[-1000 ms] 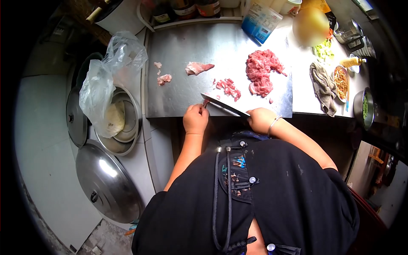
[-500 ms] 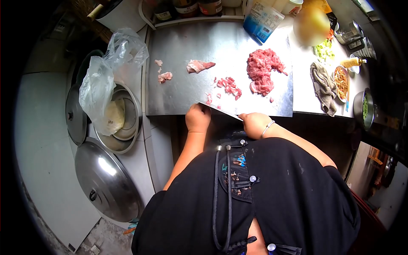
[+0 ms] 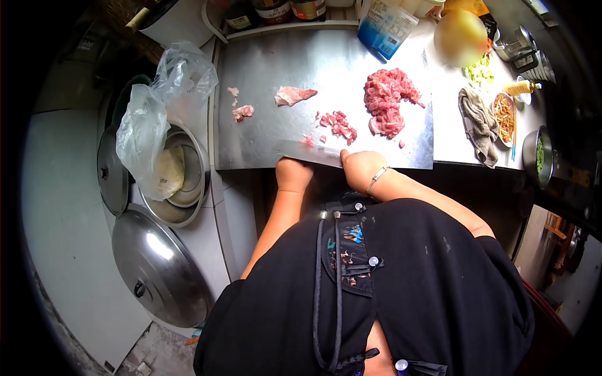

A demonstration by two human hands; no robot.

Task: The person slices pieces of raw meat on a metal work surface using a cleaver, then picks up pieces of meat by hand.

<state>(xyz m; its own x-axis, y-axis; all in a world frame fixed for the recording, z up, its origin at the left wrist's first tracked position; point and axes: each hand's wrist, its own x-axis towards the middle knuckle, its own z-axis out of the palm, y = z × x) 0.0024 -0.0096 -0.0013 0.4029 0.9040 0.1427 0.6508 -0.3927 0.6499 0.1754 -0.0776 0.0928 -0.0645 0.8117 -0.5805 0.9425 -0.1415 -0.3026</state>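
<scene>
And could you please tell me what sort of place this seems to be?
Most likely a kitchen, perhaps a home one: there is a knife over a metal board with raw meat, and a big lid stands off to the left.

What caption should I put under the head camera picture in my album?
Knife in the right hand, left hand close by, and raw meat in pieces on a metal board.
</scene>
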